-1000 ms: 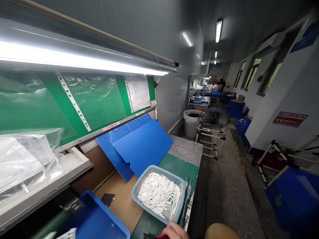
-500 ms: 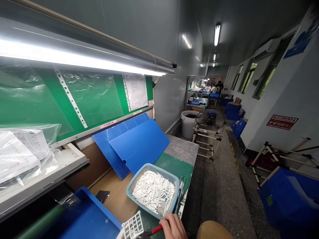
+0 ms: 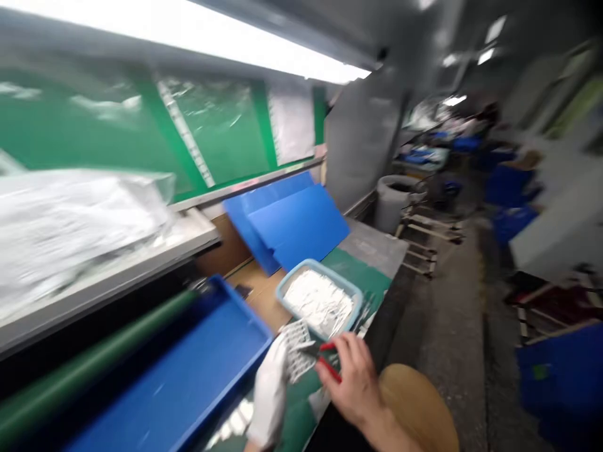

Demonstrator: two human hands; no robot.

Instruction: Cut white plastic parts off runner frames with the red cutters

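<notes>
The picture is smeared by motion. My left hand [image 3: 269, 395], in a white glove, is closed on a white plastic grid-shaped part [image 3: 296, 348] held over the bench edge. My right hand [image 3: 355, 383], bare, grips red-handled cutters [image 3: 325, 359] whose tip meets that part. Just beyond them sits a light blue basket [image 3: 351, 295] full of small white sticks [image 3: 318, 304]. A large blue tray [image 3: 188, 370] lies to the left of my hands.
Blue corrugated sheets [image 3: 296, 220] lean against the green back panel. A shelf with clear plastic bags [image 3: 75, 220] hangs at left. A round wooden stool [image 3: 419, 402] is under my right arm. A white bucket [image 3: 391, 201], racks and blue crates line the aisle at right.
The view has swung down and left. Both hands have risen into view, the gloved left hand holding the white grid part and the cutters brought against it.
</notes>
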